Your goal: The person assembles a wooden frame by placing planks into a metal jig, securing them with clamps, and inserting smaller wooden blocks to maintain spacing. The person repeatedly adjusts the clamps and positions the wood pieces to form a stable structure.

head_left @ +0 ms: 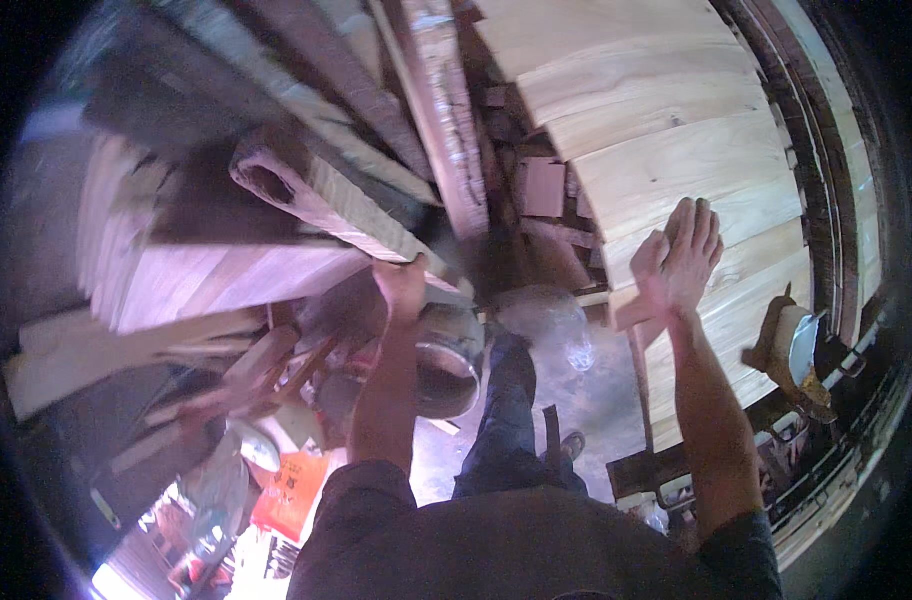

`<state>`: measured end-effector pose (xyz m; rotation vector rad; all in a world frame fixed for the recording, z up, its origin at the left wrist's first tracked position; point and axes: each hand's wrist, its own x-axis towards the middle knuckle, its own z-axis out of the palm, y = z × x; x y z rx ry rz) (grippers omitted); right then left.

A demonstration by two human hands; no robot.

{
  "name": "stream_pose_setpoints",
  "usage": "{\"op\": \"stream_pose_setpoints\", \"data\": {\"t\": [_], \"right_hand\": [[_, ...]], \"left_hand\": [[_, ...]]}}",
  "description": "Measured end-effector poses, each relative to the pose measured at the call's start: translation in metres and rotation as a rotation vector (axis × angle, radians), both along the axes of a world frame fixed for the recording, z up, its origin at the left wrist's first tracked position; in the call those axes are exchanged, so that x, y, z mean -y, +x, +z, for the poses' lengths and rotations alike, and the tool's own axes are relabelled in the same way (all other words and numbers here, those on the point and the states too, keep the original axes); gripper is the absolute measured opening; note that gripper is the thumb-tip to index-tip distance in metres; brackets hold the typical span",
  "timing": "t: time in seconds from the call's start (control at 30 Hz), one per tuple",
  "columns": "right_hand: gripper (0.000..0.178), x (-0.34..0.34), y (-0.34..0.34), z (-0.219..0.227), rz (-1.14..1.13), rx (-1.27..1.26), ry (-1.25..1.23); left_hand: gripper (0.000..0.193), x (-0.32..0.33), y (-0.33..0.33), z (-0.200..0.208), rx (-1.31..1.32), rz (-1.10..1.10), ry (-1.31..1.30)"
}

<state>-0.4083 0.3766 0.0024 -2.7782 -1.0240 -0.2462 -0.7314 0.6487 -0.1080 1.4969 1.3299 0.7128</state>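
My left hand (403,283) is closed on the lower edge of a rough wooden board (351,213). That board is tilted, and its far left end has a dark hollow in it. My right hand (683,255) lies flat, fingers stretched out, on a pale panel of joined planks (696,165). A short strip of wood (632,312) juts out beside my right wrist; whether the palm touches it is hidden.
Stacked boards (226,280) stand left of my left hand. Long timbers (441,120) lean behind. A metal bucket (448,370) sits by my legs. Wood offcuts (543,188) lie beyond the panel's left edge, and a tape roll (798,355) rests at the right.
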Motion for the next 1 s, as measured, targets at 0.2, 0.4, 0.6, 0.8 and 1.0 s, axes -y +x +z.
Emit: {"op": "stream_pose_setpoints", "data": {"t": [0.2, 0.4, 0.6, 0.8, 1.0], "right_hand": [[0.074, 0.052, 0.034, -0.032, 0.128, -0.144, 0.072], [0.060, 0.120, -0.209, 0.192, 0.358, -1.270, 0.629], [0.098, 0.379, -0.339, 0.218, 0.592, -0.879, 0.601], [0.105, 0.620, -0.380, 0.248, 0.153, -0.732, 0.742], [0.102, 0.775, -0.429, 0.250, -0.292, -0.438, 0.516]], "left_hand": [[0.052, 0.073, -0.061, 0.194, 0.319, -0.148, -0.153], [0.058, 0.163, -0.116, 0.407, 0.608, -0.620, 0.052], [0.066, 0.336, -0.092, 0.569, 1.258, -0.709, -0.104], [0.075, 0.508, -0.030, 0.611, 1.223, -0.634, -0.090], [0.057, 0.605, 0.061, 0.579, 1.104, -0.622, -0.504]]}}
